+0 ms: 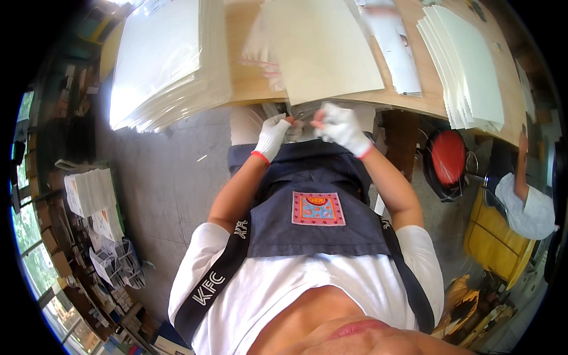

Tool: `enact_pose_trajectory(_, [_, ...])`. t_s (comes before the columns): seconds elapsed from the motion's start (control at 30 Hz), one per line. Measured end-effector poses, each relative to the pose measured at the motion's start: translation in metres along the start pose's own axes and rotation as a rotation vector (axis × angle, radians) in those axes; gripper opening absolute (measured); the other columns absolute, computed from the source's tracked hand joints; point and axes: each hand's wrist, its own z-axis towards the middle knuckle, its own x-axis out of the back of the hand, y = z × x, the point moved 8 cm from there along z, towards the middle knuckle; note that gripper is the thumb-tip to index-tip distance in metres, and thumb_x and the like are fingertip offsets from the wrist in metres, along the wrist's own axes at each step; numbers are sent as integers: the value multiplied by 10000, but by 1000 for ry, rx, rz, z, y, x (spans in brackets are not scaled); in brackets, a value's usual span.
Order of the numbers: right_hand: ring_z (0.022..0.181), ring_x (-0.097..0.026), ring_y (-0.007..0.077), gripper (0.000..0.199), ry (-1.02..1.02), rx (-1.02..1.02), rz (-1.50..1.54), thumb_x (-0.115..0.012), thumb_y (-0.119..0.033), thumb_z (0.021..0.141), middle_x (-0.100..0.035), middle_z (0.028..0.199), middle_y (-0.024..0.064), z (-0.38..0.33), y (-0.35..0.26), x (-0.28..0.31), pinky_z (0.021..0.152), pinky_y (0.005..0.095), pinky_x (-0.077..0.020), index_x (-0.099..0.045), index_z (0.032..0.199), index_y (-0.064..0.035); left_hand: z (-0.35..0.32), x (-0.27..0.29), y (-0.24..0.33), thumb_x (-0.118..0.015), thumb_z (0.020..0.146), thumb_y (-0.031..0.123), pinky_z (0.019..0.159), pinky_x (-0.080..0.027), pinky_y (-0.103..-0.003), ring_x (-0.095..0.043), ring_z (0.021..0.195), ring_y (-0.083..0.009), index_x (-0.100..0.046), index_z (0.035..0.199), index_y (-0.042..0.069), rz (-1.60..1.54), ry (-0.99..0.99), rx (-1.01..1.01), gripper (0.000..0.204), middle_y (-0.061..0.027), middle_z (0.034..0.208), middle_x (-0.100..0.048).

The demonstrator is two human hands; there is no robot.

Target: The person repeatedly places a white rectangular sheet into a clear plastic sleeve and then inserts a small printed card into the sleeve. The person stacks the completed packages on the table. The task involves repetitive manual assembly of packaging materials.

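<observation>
Both gloved hands (307, 127) pinch a clear bag (299, 112) at the table (248, 89) edge.

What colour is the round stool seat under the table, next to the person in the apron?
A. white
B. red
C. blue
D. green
B: the round stool seat is plainly red with a dark rim, tucked under the wooden table off to the person's right, past the right hand in its white glove.
</observation>
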Motion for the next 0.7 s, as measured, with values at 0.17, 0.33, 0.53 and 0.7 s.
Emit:
enact_pose_trajectory(0.17, [493,-492,64,72,754,111,341,-563,-84,909,-579,680,32,-85,41,159,437,196,-410,-526,847,-78,-12,-1,10,-533,926,205,638,-545,-280,-655,730,-182,-536,995,-26,62,-8,29,241,-124,919,-665])
enact_pose_trajectory(0.33, [588,-533,44,162,309,-19,266,-540,-48,893,-598,722,9,-48,16,65,519,180,-441,-637,1021,-61,-15,-2,12,-517,937,213,645,-546,-276,-659,746,-181,-537,999,-29,67,-47,-31,251,-123,925,-657])
enact_pose_trajectory(0.53, [660,-637,302,161,82,358,-904,-585,-244,833,-650,729,100,26,-18,-40,536,410,-484,-527,904,-113,-13,-3,14,-523,936,209,646,-547,-268,-644,726,-153,-571,961,2,69,-52,-51,214,-76,851,-645])
enact_pose_trajectory(0.7, [568,-633,182,123,-185,98,-214,-596,-175,850,-614,644,88,8,-19,-18,501,322,-500,-529,888,-78,-14,3,13,-522,938,209,654,-545,-274,-643,732,-157,-560,971,-2,1,19,-43,217,-90,870,-645])
